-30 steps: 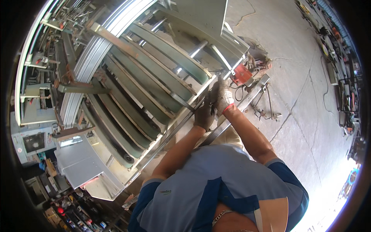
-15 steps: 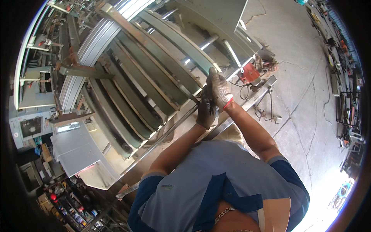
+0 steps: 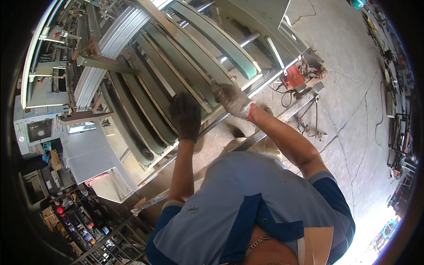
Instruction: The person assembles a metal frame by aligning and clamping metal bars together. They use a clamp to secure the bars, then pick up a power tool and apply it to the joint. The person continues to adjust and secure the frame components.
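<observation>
My left hand (image 3: 185, 115), in a dark, stained work glove, reaches over the green belts with its fingers stretched forward at the end of a pale strip. To its right, my right hand (image 3: 234, 100) wears a greyish knit glove with a red cuff edge. Its fingers are curled near a belt edge, and a small dark tip shows by them; what they hold, if anything, is hidden. Beneath both hands run several long green belts (image 3: 198, 55) with pale edges, side by side on a machine. The hands are apart.
A metal rail (image 3: 207, 128) runs along the machine's near side. Beyond the rail's right end sits a red device (image 3: 293, 78) beside a long metal bar (image 3: 304, 101). A grey sheet-metal cover (image 3: 90, 150) stands at left, and a flat metal arm (image 3: 106, 64) crosses the belts.
My hands were together at the right end of the belts and have parted. The left has moved left over the belts; the right has shifted slightly left. The whole view has shifted a little.
</observation>
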Tool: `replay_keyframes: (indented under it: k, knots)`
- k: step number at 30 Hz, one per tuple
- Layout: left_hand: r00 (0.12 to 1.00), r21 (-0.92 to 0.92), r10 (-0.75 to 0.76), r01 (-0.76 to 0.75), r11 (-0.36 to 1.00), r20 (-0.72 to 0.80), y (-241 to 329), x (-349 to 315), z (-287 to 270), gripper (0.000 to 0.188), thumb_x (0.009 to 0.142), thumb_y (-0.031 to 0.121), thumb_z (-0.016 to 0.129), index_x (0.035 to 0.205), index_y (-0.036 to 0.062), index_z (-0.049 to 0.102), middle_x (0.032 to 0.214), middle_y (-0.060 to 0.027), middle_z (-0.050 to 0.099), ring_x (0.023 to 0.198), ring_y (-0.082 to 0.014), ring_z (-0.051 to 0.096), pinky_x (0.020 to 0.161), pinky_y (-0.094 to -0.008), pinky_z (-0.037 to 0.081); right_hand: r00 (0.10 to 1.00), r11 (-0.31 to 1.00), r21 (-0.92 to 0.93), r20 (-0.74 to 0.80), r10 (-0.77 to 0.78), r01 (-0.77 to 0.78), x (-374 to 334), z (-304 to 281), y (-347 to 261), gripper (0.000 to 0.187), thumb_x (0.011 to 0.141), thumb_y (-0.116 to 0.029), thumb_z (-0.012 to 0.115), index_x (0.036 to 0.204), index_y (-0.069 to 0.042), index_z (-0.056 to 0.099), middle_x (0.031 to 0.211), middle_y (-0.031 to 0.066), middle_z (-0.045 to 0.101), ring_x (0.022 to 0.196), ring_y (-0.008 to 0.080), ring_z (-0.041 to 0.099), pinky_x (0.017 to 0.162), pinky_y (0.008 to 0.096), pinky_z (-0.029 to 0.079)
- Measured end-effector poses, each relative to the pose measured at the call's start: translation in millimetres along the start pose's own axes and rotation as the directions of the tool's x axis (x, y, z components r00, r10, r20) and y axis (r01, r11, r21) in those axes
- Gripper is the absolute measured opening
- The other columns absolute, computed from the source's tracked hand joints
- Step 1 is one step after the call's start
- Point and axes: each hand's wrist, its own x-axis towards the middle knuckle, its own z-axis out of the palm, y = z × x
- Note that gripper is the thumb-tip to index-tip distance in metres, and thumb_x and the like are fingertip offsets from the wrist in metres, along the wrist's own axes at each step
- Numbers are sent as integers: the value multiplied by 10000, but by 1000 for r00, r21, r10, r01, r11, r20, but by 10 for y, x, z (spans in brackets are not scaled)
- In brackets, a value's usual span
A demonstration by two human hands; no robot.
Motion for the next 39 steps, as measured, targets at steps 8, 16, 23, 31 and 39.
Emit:
replay_keyframes:
  k: [8,16,23,31,39]
  knots:
    - [941,-120,256,-234,965,222,-424,0,68,438,922,228,605,1317,45,561,1351,-143,544,1308,-337,480,1089,-455,379,883,648,-670,470,-7,362,-217,592,-221,436,1018,-408,426,1069,-46,663,903,205,679,936,387,672,807,449,540]
    - [948,-146,-78,128,981,309,-46,240,-171,591,860,438,685,1272,31,565,1335,-159,572,1182,-392,567,1016,-478,441,868,666,-683,485,108,298,-305,734,-183,574,995,-555,406,1081,-72,704,1082,174,699,954,361,686,822,480,539]
    - [966,-248,257,-251,936,-7,396,767,-248,580,817,490,714,1174,45,609,1233,-178,612,1091,-382,595,962,-472,441,842,698,-606,539,7,382,-267,793,3,534,1008,-515,397,1192,-87,659,1076,175,704,1000,352,684,893,444,517]
    - [919,-472,343,-219,854,194,369,1075,382,333,868,371,679,1022,76,682,1116,-103,692,1154,-287,586,1021,-491,365,821,633,-712,533,204,305,-356,1098,233,544,895,-548,591,1026,-43,743,1006,170,734,935,331,714,797,449,543]
    - [901,-480,249,-53,876,355,371,1026,337,333,915,375,641,1123,118,684,1225,-114,669,1266,-300,545,1135,-497,286,665,513,-765,618,418,389,-423,1132,467,597,904,-631,521,1055,-105,760,1088,127,726,1038,297,684,865,418,511]
